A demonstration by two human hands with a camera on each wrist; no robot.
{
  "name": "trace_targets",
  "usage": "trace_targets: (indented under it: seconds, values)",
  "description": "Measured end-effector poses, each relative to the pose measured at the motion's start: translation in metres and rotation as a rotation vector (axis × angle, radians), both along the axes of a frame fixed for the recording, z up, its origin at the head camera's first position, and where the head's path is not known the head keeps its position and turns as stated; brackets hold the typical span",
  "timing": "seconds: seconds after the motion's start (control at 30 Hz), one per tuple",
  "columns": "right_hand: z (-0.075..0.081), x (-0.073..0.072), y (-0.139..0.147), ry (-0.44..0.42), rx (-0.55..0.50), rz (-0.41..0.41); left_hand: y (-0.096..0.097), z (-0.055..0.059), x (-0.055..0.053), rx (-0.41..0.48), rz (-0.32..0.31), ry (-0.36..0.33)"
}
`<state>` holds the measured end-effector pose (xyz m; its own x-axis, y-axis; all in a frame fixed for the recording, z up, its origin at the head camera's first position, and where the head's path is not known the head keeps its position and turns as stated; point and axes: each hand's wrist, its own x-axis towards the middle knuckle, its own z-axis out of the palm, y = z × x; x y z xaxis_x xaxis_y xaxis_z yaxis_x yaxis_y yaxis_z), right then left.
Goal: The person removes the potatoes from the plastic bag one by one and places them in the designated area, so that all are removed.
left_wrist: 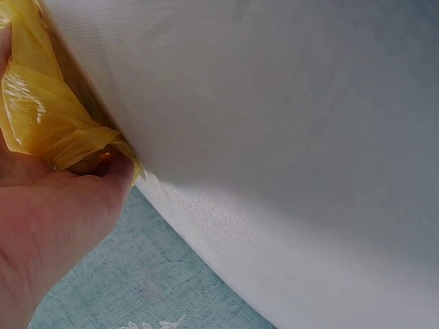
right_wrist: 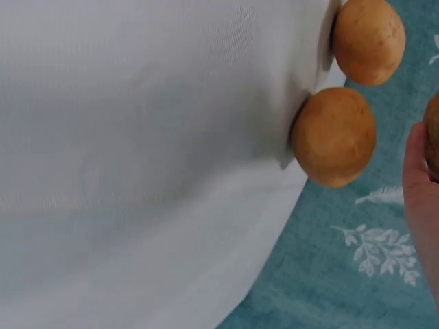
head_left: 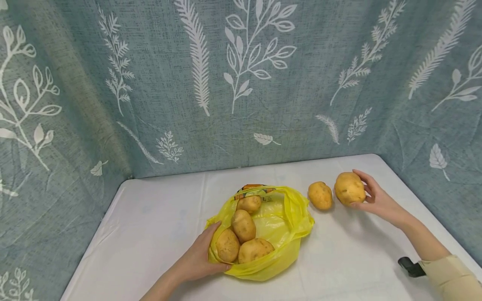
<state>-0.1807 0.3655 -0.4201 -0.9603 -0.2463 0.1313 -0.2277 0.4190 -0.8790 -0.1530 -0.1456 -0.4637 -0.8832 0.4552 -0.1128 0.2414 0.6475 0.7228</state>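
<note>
A yellow plastic bag (head_left: pixel 273 267) lies on the table with its mouth spread wide and several potatoes (head_left: pixel 243 225) inside. My left hand (head_left: pixel 201 257) grips the bag's left rim, and in the left wrist view the thumb presses the crumpled yellow film. Over the right part of the table, my right hand (head_left: pixel 376 198) holds a large potato (head_left: pixel 349 189) between thumb and fingers. Just left of it rests a loose potato (head_left: pixel 320 195). Two potatoes (right_wrist: pixel 334 137) sit on the cloth in the right wrist view, while the held one (right_wrist: pixel 433 137) is cut off at the frame's edge.
A dark packet with orange print (head_left: pixel 253 188) shows behind the bag's far rim. White cloth (head_left: pixel 162 209) covers the table. Leaf-patterned blue-green curtains (head_left: pixel 211 138) stand at the back and sides. A black device (head_left: pixel 411 266) is strapped near the right sleeve.
</note>
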Motion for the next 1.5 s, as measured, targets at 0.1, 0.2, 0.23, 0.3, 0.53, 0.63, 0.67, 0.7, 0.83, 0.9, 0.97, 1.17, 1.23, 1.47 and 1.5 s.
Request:
trace_targets:
  seconds: [0.1,0.2,0.23,0.3,0.53,0.63,0.67,0.7,0.83,0.9,0.97,1.17,1.23,1.47,1.5]
  values:
    - [0.0,-0.001,0.006,0.005,0.013,-0.005,0.0,0.0,0.0,-0.004,0.003,0.003]
    - [0.0,-0.003,0.013,0.011,0.031,-0.016,0.0,-0.001,-0.001,-0.004,0.005,0.001]
    - [0.0,-0.003,0.015,0.011,0.034,-0.02,0.0,0.0,0.0,-0.002,0.006,-0.001]
    - [0.0,-0.004,0.019,0.008,0.04,-0.028,0.0,0.0,0.0,0.0,0.008,-0.005]
    - [0.0,-0.006,0.035,-0.03,0.049,-0.041,0.001,0.0,0.0,-0.009,0.016,-0.003]
    - [-0.001,-0.006,0.041,-0.032,0.073,-0.055,0.001,-0.001,0.0,-0.006,0.014,0.001]
    - [-0.002,-0.006,0.043,-0.03,0.078,-0.057,0.001,-0.001,0.0,-0.005,0.013,0.002]
    - [-0.002,-0.006,0.045,-0.03,0.084,-0.058,0.001,-0.001,0.0,-0.004,0.012,0.002]
    - [-0.004,-0.008,0.053,-0.033,0.112,-0.062,0.0,-0.002,-0.001,-0.005,0.012,0.003]
    - [-0.004,-0.008,0.056,-0.039,0.123,-0.067,0.0,-0.003,-0.001,-0.005,0.012,0.004]
    - [-0.004,-0.009,0.06,-0.041,0.131,-0.075,0.0,-0.004,-0.001,-0.006,0.012,0.005]
    - [-0.006,-0.011,0.072,-0.082,0.133,-0.085,0.0,-0.004,-0.001,-0.008,0.015,0.005]
    - [-0.007,-0.011,0.075,-0.104,0.137,-0.083,0.0,-0.003,-0.001,-0.009,0.016,0.005]
    - [-0.01,-0.015,0.084,-0.163,0.113,-0.072,0.001,-0.003,-0.001,-0.014,0.018,0.011]
    - [-0.011,-0.015,0.085,-0.169,0.112,-0.071,0.001,-0.003,0.0,-0.013,0.019,0.011]
